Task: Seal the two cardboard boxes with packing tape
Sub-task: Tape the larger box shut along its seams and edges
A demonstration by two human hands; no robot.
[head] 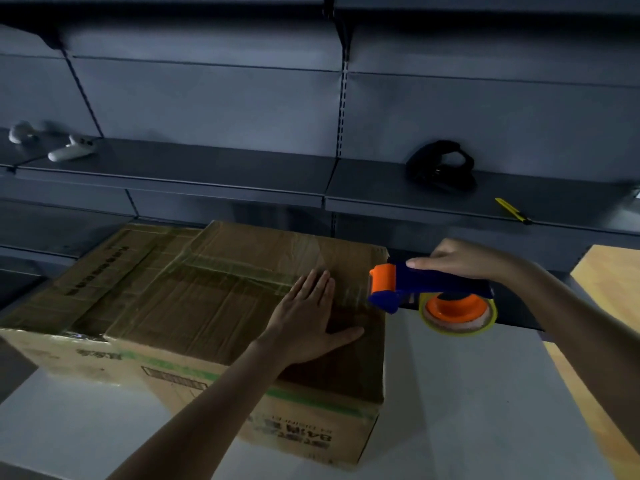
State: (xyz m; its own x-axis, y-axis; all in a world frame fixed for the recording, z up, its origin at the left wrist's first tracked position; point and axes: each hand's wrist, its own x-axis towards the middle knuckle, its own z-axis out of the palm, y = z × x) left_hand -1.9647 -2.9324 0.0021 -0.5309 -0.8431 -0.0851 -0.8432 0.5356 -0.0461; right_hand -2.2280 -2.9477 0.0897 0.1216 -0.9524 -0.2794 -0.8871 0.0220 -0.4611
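Observation:
Two cardboard boxes stand side by side on a white table. The nearer box has shiny clear tape across its top; the second box lies behind it to the left. My left hand presses flat on the near box's top by its right edge, fingers straight. My right hand grips the blue and orange tape dispenser from above, forefinger stretched along it. The dispenser's orange head touches the box's right edge, and its tape roll hangs beside the box.
Dark grey shelving runs behind the table. On the shelf lie a black object, a yellow utility knife and white controllers at the far left. A wooden floor shows at the right.

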